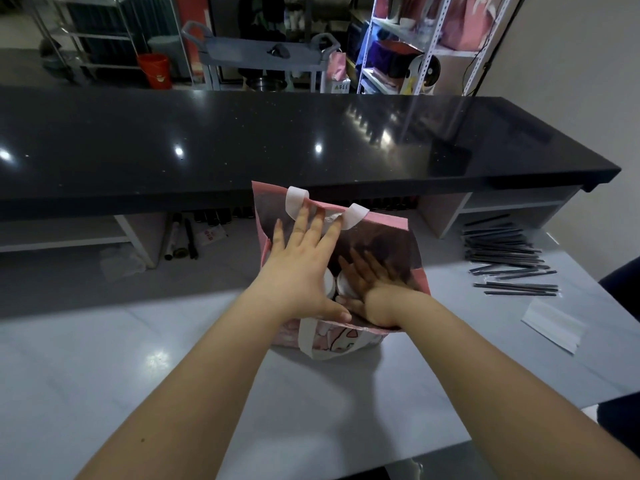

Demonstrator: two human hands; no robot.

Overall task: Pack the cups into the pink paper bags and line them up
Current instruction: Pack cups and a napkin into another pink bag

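Pale grey table (pixel 104 375) below a glossy black counter (pixel 207 140), shelves (pixel 433 36) in the room beyond; mid-table, upright pink paper bag (pixel 388 244) with white-lidded cups (pixel 329 284) inside, left grip (pixel 298 268) spread flat against its far wall by the handle (pixel 297 202), right grip (pixel 367 282) spread inside it, just over the cups

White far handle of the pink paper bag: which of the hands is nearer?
Left. The left hand has fingertips at the white far handle; the right hand is down inside the pink paper bag.
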